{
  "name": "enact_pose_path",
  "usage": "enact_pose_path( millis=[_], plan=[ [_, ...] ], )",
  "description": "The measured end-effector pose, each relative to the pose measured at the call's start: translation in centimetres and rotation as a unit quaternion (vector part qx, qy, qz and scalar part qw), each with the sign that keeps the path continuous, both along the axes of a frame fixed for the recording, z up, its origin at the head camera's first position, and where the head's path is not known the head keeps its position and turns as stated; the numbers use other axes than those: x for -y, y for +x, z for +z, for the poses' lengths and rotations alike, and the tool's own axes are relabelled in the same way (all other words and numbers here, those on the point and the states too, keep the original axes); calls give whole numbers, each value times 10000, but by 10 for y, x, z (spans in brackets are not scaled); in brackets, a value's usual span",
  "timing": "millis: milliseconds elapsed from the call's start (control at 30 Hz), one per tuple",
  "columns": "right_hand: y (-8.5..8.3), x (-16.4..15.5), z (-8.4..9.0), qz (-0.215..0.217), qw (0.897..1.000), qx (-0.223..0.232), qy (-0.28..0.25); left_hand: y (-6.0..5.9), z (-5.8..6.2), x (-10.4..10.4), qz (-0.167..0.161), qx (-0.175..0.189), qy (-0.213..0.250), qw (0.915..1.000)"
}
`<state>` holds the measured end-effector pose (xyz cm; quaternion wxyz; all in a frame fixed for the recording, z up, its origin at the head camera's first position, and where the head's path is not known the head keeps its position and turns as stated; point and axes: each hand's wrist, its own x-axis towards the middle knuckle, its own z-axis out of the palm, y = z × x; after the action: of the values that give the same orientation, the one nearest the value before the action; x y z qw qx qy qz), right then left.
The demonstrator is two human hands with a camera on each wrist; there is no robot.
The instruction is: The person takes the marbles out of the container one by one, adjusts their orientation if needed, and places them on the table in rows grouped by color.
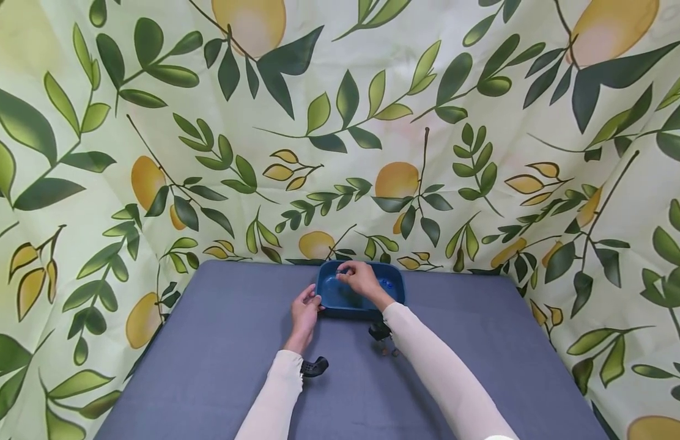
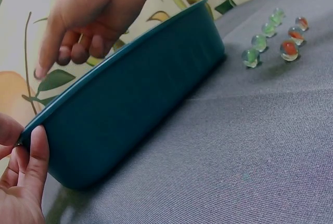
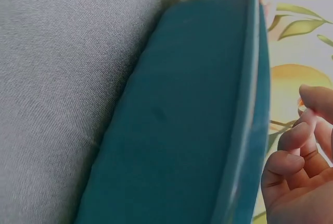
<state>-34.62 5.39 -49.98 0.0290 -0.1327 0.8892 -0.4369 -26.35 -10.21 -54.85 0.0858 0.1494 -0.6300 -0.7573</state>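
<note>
Marbles going into the teal tub

The left hand [image 1: 305,307] pinches the rim corner of the teal tub [image 2: 130,104] at the surface's far edge; the right hand [image 1: 361,279] hovers over it, fingertips seemingly pinching a marble, hard to confirm. Next comes dropping it inside, then reaching for the loose marbles [image 2: 276,39] just beside the tub.

In the head view the right hand [image 1: 362,281] covers much of the inside of the blue tray [image 1: 340,299] at the table's far edge, so its contents cannot be made out. The marbles [image 1: 388,352] beside the right sleeve are too small to count there. The right wrist view cuts off the right hand's fingers [image 3: 294,140], and whether they pinch anything is unclear.
</note>
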Motion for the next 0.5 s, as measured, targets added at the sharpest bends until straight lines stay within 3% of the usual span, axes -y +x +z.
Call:
enact_pose_path(
  millis=[500],
  plan=[
    [31, -38, 9, -125, 9990, -357, -232, 2, -1, -1, 24, -158, 33, 9999]
  ],
)
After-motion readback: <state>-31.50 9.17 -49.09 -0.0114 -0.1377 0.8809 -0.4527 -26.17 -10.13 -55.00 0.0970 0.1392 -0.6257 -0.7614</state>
